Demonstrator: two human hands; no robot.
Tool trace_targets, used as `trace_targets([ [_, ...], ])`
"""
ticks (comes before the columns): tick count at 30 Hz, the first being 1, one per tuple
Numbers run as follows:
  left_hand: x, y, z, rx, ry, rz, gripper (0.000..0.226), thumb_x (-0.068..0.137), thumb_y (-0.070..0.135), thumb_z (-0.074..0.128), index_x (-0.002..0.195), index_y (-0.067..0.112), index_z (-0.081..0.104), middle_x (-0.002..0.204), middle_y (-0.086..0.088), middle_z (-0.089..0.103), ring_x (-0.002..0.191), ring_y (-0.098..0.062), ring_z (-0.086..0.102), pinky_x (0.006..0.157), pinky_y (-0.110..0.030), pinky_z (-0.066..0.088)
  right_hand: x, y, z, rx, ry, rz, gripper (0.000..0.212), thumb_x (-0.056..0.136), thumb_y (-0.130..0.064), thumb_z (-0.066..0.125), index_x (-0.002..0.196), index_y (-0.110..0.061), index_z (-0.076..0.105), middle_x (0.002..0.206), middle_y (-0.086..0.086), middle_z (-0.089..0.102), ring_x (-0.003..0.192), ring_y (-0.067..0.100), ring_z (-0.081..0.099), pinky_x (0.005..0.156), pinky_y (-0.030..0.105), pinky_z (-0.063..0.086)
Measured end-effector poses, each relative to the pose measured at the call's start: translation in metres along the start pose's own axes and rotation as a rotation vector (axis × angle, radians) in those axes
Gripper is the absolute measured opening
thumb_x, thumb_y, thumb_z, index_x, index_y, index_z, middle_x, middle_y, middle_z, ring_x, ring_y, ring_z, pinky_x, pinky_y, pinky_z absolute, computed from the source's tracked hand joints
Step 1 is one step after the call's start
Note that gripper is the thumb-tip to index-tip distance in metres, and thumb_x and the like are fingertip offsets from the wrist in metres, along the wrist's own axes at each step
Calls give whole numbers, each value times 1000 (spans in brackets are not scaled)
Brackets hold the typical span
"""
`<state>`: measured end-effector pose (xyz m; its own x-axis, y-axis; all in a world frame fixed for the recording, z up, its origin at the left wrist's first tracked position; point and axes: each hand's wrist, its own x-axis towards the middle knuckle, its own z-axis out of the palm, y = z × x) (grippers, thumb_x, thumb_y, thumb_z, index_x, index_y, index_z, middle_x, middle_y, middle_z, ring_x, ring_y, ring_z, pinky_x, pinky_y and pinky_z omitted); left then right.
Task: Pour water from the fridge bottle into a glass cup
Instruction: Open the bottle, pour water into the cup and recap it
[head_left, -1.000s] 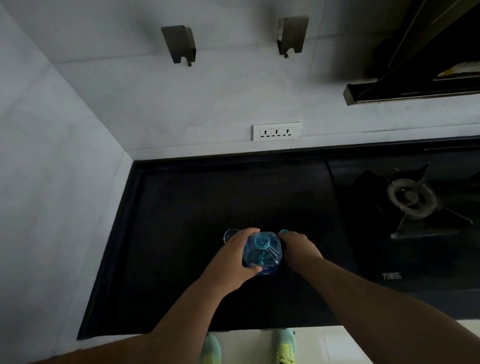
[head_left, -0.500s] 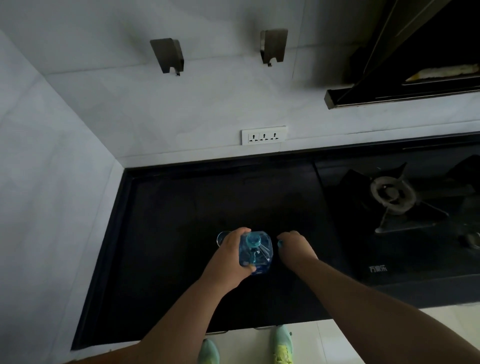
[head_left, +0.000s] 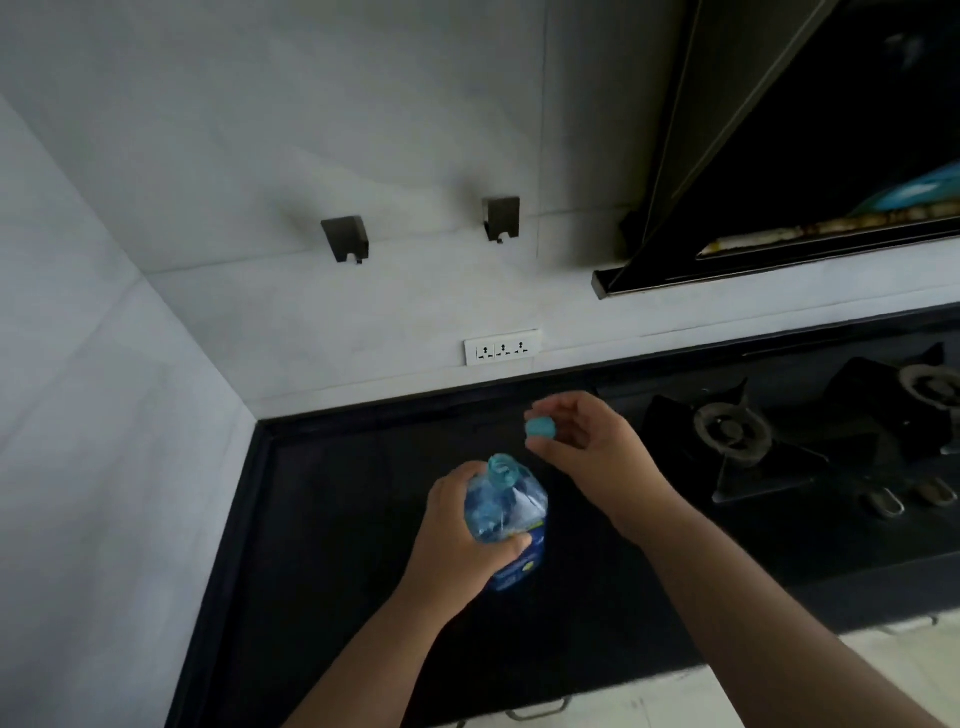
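black counter (head_left: 337, 519), gas hob (head_left: 753, 441), wall socket (head_left: 502, 347)

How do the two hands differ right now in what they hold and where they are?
The left hand wraps round the body of the bottle; the right hand pinches only the small blue cap. The left hand is lower and nearer the camera; the right hand is raised beside the bottle's open neck. Both are over the black counter.

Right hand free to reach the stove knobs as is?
Probably not: the right hand pinches the blue cap, though nothing stands between it and the knobs.
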<state>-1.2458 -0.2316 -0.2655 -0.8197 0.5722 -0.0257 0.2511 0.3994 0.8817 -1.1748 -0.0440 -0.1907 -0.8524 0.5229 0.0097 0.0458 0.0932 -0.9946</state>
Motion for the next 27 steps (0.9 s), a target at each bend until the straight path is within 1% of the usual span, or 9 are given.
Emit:
trace_targets([
  [2,-3,24,-15,-13,24,77,84,71,36,92,137,51,42,134,18,50,122,-1,58,104,-27,53,-10,-38,4,81,-100,-43,29,90,-4,77,114,-19,76,109,0,79,105,16,75,93,32,59],
  [4,-7,46,-28,0,42,153,84,74,38,91,139,56,41,136,21,54,124,3,58,103,-26,53,-20,-64,7,85,-176,-57,30,93,-9,75,120,-22,77,110,0,79,105,16,75,93,33,60],
  [6,-13,62,-38,-17,73,210,83,74,38,91,138,59,43,136,23,56,126,4,57,104,-27,52,-28,-81,10,9,-190,-77,32,93,-13,77,123,-24,76,108,-5,80,103,11,76,94,31,60],
  [9,-19,75,-49,-32,101,233,84,68,40,92,137,58,47,134,25,54,127,-2,58,107,-37,53,-38,-99,10,-116,-151,-151,33,91,-14,78,122,-26,77,105,-12,80,100,0,74,92,20,58],
  [12,-23,79,-59,47,104,270,86,70,37,93,137,62,45,128,37,47,128,-1,53,109,-36,50,-43,-114,6,-372,-175,-241,35,92,-16,77,123,-33,76,108,-23,76,99,-12,69,90,9,52],
  [18,-27,83,-71,32,123,280,84,69,33,94,134,62,48,126,35,47,127,-4,55,108,-41,53,-41,-137,9,-512,-221,-263,40,92,-21,77,127,-39,72,97,-32,68,101,-17,64,84,-1,46],
  [20,-28,85,-75,67,120,301,83,70,36,94,134,62,47,127,34,47,126,-2,54,108,-40,53,-39,-143,6,-552,-251,-255,38,91,-25,78,126,-40,72,96,-31,68,101,-15,65,85,2,48],
  [24,-31,88,-78,134,122,334,82,70,38,93,134,61,47,127,31,49,126,-2,52,108,-39,52,-38,-152,0,-669,-307,-273,34,89,-22,80,118,-37,75,105,-21,76,97,-6,70,94,20,57],
  [27,-32,92,-78,164,133,345,81,69,36,93,135,58,51,127,27,51,127,-1,50,110,-38,49,-36,-162,-2,-746,-349,-270,30,85,-21,82,108,-37,73,106,-17,77,96,-3,72,94,27,58],
])
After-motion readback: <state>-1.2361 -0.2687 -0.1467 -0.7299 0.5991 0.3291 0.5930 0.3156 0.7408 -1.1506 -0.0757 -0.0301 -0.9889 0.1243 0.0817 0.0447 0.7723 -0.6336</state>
